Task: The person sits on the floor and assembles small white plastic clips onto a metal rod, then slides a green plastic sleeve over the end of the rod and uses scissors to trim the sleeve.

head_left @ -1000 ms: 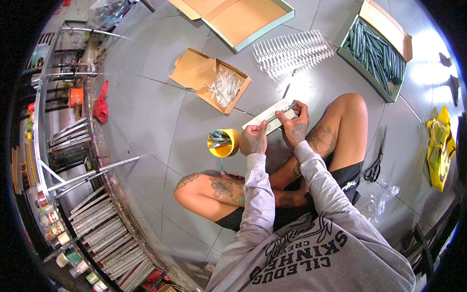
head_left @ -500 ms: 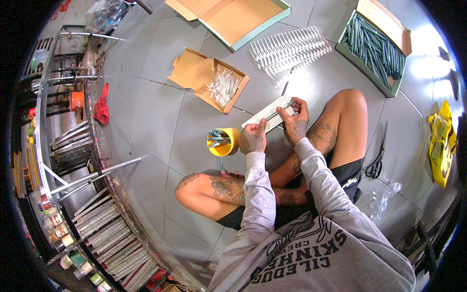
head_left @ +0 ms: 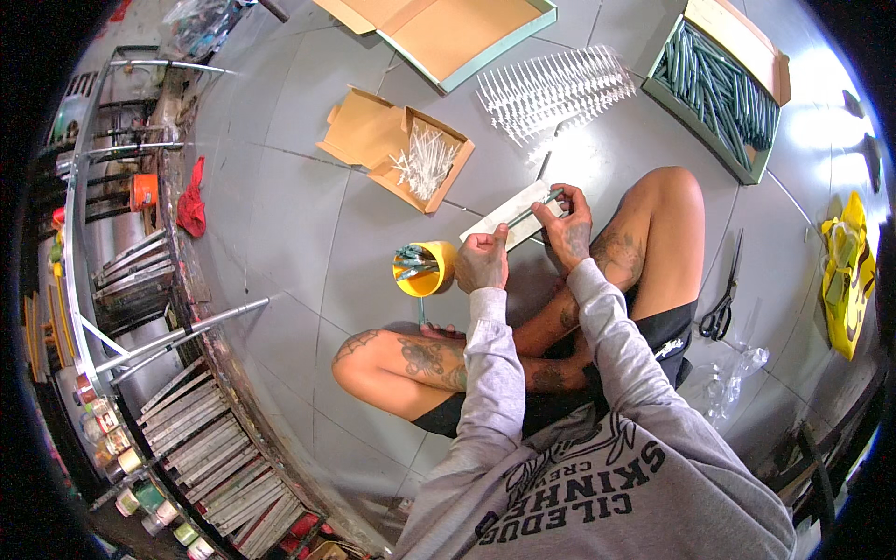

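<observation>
In front of my crossed legs I hold a pale flat rectangular piece (head_left: 504, 211) with a slim dark green stick (head_left: 523, 217) lying along it. My left hand (head_left: 482, 262) is closed at the near left end, its thumb pressed by the stick's lower end. At the other end my right hand (head_left: 567, 230) pinches the stick's upper part with bent fingers. The undersides of both grips are hidden. Just left of my left hand, a yellow cup (head_left: 441, 269) lies tilted, with several green sticks (head_left: 413, 261) in its mouth.
Beyond my hands are a small carton (head_left: 439, 191) of thin white sticks (head_left: 427, 161), rows of white pieces (head_left: 555, 91) and a large open box (head_left: 429, 47). A box of dark green sticks (head_left: 714, 89) stands far right. Black scissors (head_left: 717, 319) lie beside my right knee; a metal rack (head_left: 177, 334) runs along the left.
The stick and pale piece stay between my hands, with only a slight shift of the fingers. The whole view has moved a little.
</observation>
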Available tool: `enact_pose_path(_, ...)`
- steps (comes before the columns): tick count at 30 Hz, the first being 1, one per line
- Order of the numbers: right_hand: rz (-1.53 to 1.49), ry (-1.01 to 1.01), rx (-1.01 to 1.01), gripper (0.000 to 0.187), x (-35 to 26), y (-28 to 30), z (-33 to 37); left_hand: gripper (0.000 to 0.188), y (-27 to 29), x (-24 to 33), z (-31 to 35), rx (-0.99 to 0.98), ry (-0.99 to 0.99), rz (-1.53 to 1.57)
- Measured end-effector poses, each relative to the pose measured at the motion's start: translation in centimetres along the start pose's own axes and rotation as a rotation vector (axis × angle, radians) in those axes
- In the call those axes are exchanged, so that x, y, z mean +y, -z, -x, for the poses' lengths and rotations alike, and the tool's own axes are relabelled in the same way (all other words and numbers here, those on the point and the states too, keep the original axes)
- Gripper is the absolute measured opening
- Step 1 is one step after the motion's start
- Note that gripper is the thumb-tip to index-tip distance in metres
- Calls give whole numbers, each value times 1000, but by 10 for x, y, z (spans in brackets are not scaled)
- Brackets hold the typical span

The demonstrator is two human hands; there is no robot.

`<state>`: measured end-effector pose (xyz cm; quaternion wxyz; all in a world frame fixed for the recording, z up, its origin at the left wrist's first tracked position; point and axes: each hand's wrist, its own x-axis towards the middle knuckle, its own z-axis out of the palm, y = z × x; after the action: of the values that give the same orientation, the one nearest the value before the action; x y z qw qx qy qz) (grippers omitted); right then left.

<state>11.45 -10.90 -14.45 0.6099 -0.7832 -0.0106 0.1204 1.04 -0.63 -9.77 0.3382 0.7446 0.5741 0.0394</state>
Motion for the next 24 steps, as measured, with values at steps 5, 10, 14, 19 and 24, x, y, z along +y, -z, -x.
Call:
enact_pose_path(5, -139, -122, -105, 35, -10, 9, -4, 55, -1, -2, 1, 19, 2, -15)
enact_pose_path(10, -266, -88, -156, 22, -10, 20, -19, 57, -4, -13, -2, 46, -65, 140)
enact_pose_path(14, -177, -42, -274, 21, -65, 38, -13, 50, 11, -17, 3, 92, -135, 306)
enact_pose_path(19, -331, -47, -437, 20, -114, 69, -12, 47, 60, 50, 40, -3, -632, 384)
enact_pose_path(24, -451, -56, -569, 22, -172, 101, 15, 35, 129, 92, 90, -347, -601, 416)
